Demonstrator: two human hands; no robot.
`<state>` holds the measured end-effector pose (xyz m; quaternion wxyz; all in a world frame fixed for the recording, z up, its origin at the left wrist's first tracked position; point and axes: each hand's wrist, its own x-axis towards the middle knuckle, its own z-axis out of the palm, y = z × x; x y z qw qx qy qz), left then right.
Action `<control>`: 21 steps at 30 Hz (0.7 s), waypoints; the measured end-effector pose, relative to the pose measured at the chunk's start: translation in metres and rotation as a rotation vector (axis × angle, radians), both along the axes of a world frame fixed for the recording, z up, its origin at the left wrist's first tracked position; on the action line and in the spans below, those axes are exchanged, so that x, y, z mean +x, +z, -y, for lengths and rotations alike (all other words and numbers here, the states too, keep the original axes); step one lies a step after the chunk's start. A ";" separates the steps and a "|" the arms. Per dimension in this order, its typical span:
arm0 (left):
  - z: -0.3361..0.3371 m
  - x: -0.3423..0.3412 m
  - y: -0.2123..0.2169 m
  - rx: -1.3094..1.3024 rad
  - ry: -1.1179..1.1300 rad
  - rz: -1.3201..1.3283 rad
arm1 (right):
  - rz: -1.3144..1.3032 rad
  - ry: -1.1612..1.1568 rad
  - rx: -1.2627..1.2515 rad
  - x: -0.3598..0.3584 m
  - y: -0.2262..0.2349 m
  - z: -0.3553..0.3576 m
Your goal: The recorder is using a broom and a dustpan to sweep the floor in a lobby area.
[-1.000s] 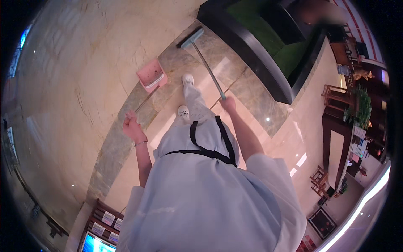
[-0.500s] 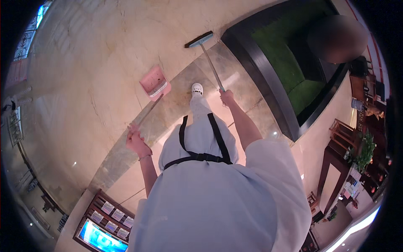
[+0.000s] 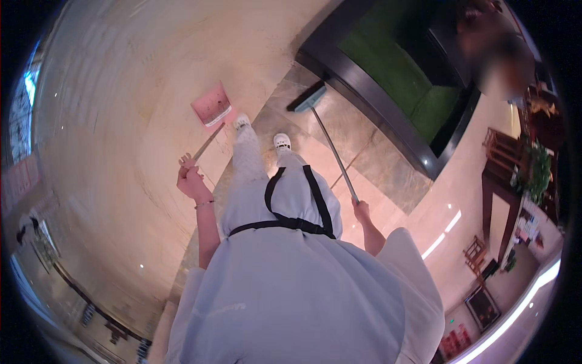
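Note:
My left hand is wrapped round the handle of a pink dustpan, held out ahead on the left. Dark specks of dirt lie in its pan. On the right, my right hand is closed round the end of a long grey broom handle. The broom has a light blue head with dark bristles, at the floor beside the black edge of a low platform. Both of my white shoes show between the two tools.
A black-edged platform with a green surface stands ahead on the right. A blurred person is beyond it. Wooden chairs and a green plant are farther right. Smooth beige floor with a grey stone band runs underfoot.
My right hand has drawn back toward my body, bringing the broom head nearer. My left foot has come into view beside the dustpan. The platform sits farther left in view.

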<state>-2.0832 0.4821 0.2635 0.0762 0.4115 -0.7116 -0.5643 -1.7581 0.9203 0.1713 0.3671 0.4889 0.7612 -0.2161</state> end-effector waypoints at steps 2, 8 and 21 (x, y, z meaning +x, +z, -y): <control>-0.008 -0.020 -0.003 -0.008 -0.073 0.034 | 0.089 -0.074 0.087 0.043 0.012 0.005; -0.034 -0.082 -0.011 0.016 -0.202 -0.018 | 0.234 -0.134 0.306 0.019 0.054 0.058; -0.024 -0.208 0.022 0.140 -0.442 0.142 | 0.057 -0.156 0.081 -0.165 0.044 0.133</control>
